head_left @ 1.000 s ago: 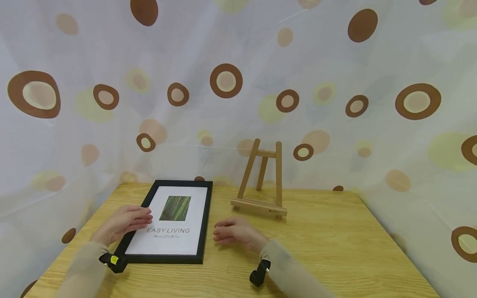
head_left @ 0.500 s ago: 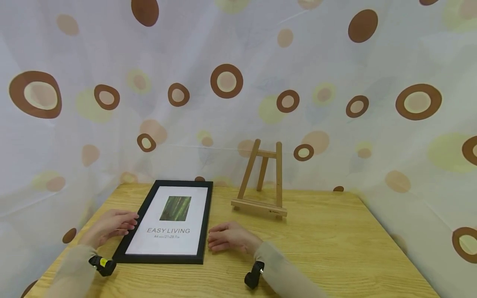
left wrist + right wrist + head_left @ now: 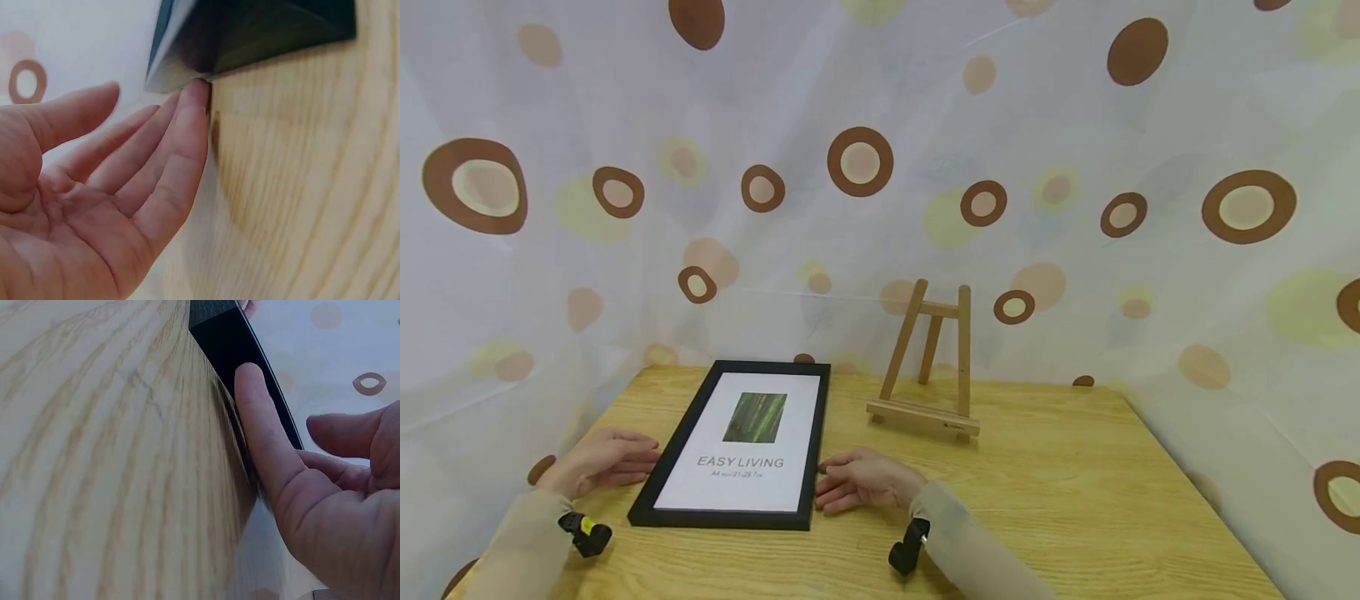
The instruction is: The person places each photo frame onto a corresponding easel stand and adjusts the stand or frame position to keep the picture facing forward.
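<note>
A black picture frame (image 3: 739, 446) lies flat on the table, its white insert printed "EASY LIVING" under a small green picture. My left hand (image 3: 601, 462) is low beside the frame's left edge; in the left wrist view its loosely extended fingers (image 3: 178, 150) reach the frame's black side (image 3: 275, 37). Whether those fingertips touch it I cannot tell. On the opposite edge, my right hand (image 3: 867, 481) has a finger (image 3: 259, 412) against the frame's dark side (image 3: 228, 353), its thumb held apart. Neither hand grips anything.
A small wooden easel (image 3: 925, 408) stands upright behind and to the right of the frame. The wooden table (image 3: 1060, 500) extends to the right. A white curtain (image 3: 880, 242) with brown and yellow circles encloses the back and sides.
My left hand has moved left, from over the frame to outside its left edge. My right hand has shifted slightly left, up to the right edge. The frame and easel stay put.
</note>
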